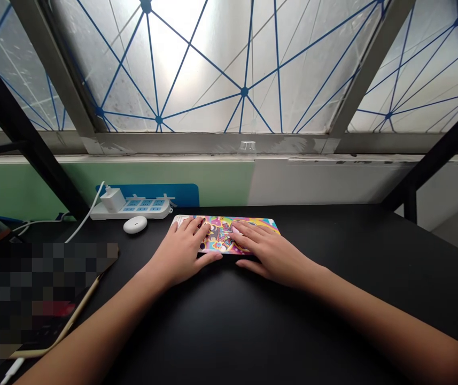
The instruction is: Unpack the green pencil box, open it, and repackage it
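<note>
Both hands (180, 256) (272, 256) flat on printed board (218, 235)

A pixelated dark object (44, 294) at lower left; a colourful printed panel (219, 238) partly hidden under both hands (183, 251) (271, 254).

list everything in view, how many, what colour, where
printed flat pad: 1, multicoloured cartoon print, on the desk under both hands
black desk: 1, black, across the lower view
power strip: 1, white with blue socket panels, at the desk's back edge
plug charger: 1, white, plugged into the power strip
oval device: 1, white, between the power strip and pad
blue panel: 1, blue, behind the power strip
clear cup: 1, transparent, on the window ledge
window panes: 3, frosted with blue lines, beyond the desk
frame posts: 2, black, either side
blurred object: 1, pixelated, unreadable, lower left
left hand: 1, on the pad, fingers spread
right hand: 1, on the pad, fingers spread
</note>
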The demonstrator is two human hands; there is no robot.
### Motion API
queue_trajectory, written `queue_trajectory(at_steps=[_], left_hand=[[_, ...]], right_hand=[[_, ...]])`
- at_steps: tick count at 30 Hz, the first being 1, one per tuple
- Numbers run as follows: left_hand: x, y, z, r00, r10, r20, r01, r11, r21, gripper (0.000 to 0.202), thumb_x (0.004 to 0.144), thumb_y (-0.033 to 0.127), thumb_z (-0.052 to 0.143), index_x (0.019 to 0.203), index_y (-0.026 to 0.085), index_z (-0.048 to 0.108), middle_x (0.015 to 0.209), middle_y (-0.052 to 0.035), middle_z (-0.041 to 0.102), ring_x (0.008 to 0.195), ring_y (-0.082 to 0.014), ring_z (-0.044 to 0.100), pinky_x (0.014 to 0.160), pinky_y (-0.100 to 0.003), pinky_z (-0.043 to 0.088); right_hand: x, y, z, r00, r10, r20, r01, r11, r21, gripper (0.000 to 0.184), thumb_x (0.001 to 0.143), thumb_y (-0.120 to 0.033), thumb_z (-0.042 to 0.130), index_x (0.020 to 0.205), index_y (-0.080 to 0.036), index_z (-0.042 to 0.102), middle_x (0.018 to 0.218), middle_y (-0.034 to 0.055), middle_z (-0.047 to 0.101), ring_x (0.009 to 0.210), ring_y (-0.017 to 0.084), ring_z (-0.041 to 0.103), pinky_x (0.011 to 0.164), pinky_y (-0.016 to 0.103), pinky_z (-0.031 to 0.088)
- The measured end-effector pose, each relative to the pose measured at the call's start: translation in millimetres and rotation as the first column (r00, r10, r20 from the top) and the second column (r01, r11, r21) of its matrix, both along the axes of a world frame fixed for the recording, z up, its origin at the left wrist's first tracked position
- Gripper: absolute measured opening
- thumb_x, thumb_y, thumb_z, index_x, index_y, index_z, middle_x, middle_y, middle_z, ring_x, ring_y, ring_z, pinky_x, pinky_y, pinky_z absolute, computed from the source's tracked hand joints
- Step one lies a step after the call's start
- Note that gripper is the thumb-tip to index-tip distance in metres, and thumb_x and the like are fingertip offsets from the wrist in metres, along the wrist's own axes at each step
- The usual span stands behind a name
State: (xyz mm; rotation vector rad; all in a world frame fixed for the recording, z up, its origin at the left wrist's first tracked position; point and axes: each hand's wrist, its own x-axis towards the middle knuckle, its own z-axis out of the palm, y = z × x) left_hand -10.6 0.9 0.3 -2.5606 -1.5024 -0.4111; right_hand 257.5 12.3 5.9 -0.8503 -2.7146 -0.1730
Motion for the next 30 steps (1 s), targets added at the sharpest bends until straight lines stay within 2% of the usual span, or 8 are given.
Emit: queue_trajectory(at_steps=[2, 4, 7, 9, 17, 20, 24, 30], left_hand=[[-1.3, -0.7, 2.0, 1.0, 0.006, 0.013, -0.006, 1.0, -0.014, 0.075, 0.087, 0.077, 0.045, 0.138, 0.022, 0.054, 0.142, -0.0159, 0.054, 0.129, -0.0366, 0.049, 0.108, -0.055, 0.035], [-3.0, -2.0, 5.3, 1.0, 0.011, 0.025, -0.01, 0.999, -0.041, 0.079, 0.084, 0.08, 0.044, 0.139, 0.023, 0.054, 0.139, -0.0157, 0.055, 0.126, -0.0361, 0.05, 0.109, -0.057, 0.035], [-5.2, -4.0, 8.2, 1.0, -0.003, 0.014, 0.005, 0.995, -0.095, 0.086, 0.083, 0.082, 0.044, 0.146, 0.023, 0.046, 0.146, -0.0179, 0.048, 0.138, -0.0378, 0.04, 0.114, -0.065, 0.022], [-5.7, -5.2, 9.0, 1.0, -0.018, 0.005, 0.018, 0.992, -0.127, 0.088, 0.083, 0.081, 0.045, 0.15, 0.024, 0.04, 0.154, -0.0187, 0.04, 0.144, -0.0375, 0.033, 0.115, -0.069, 0.015], [-4.0, -7.6, 10.7, 1.0, -0.007, -0.02, 0.003, 0.979, -0.202, 0.092, 0.083, 0.084, 0.04, 0.153, 0.024, 0.037, 0.161, -0.0151, 0.033, 0.148, -0.0387, 0.027, 0.116, -0.069, 0.014], [-3.2, -6.6, 7.8, 1.0, -0.001, -0.027, -0.005, 0.975, -0.22, 0.093, 0.083, 0.085, 0.037, 0.155, 0.024, 0.034, 0.163, -0.0148, 0.027, 0.15, -0.0392, 0.021, 0.116, -0.067, 0.014], [-3.2, -5.6, 5.1, 1.0, 0.007, -0.016, -0.01, 0.978, -0.207, 0.093, 0.084, 0.084, 0.039, 0.155, 0.025, 0.034, 0.162, -0.015, 0.028, 0.149, -0.0397, 0.024, 0.115, -0.067, 0.016], [-4.3, -4.8, 6.4, 1.0, 0.013, 0.008, -0.011, 0.976, -0.217, 0.095, 0.082, 0.085, 0.041, 0.156, 0.026, 0.033, 0.162, -0.0134, 0.031, 0.148, -0.0402, 0.026, 0.115, -0.067, 0.017]], right_hand=[[1.2, 2.1, -2.0, 0.999, 0.02, 0.05, -0.017, 0.998, -0.068, 0.065, 0.095, -0.046, 0.059, 0.151, -0.02, 0.041, 0.156, 0.015, 0.041, 0.143, 0.032, 0.039, 0.115, 0.053, 0.035], [3.0, 4.2, -2.6, 0.997, 0.045, 0.07, -0.037, 0.994, -0.105, 0.063, 0.097, -0.041, 0.057, 0.153, -0.021, 0.038, 0.158, 0.0133, 0.038, 0.145, 0.031, 0.036, 0.117, 0.052, 0.033], [6.9, 6.9, -0.4, 0.995, 0.09, 0.046, -0.084, 0.99, -0.115, 0.052, 0.1, -0.025, 0.047, 0.152, -0.023, 0.04, 0.157, 0.0099, 0.04, 0.145, 0.028, 0.037, 0.117, 0.049, 0.033], [9.5, 8.0, 2.5, 0.992, 0.125, 0.023, -0.121, 0.985, -0.127, 0.053, 0.099, -0.018, 0.045, 0.151, -0.024, 0.042, 0.156, 0.0082, 0.043, 0.144, 0.027, 0.039, 0.116, 0.048, 0.035], [11.1, 4.7, 8.7, 0.989, 0.146, -0.015, -0.146, 0.972, -0.186, 0.056, 0.092, -0.013, 0.053, 0.147, -0.024, 0.05, 0.15, 0.0088, 0.051, 0.142, 0.028, 0.042, 0.115, 0.049, 0.037], [5.8, -0.3, 6.8, 0.994, 0.101, -0.04, -0.106, 0.984, -0.144, 0.05, 0.093, -0.019, 0.054, 0.143, -0.021, 0.054, 0.149, 0.0116, 0.052, 0.139, 0.028, 0.046, 0.114, 0.049, 0.038], [-0.4, -7.5, 8.9, 0.999, 0.039, 0.004, -0.038, 0.993, -0.111, 0.048, 0.096, -0.033, 0.056, 0.141, -0.016, 0.055, 0.149, 0.015, 0.051, 0.138, 0.03, 0.047, 0.113, 0.05, 0.039], [14.7, -9.0, 27.8, 0.992, -0.087, 0.096, 0.104, 0.975, -0.197, 0.051, 0.09, -0.051, 0.062, 0.132, -0.022, 0.064, 0.14, 0.0087, 0.061, 0.13, 0.03, 0.056, 0.103, 0.044, 0.049]])
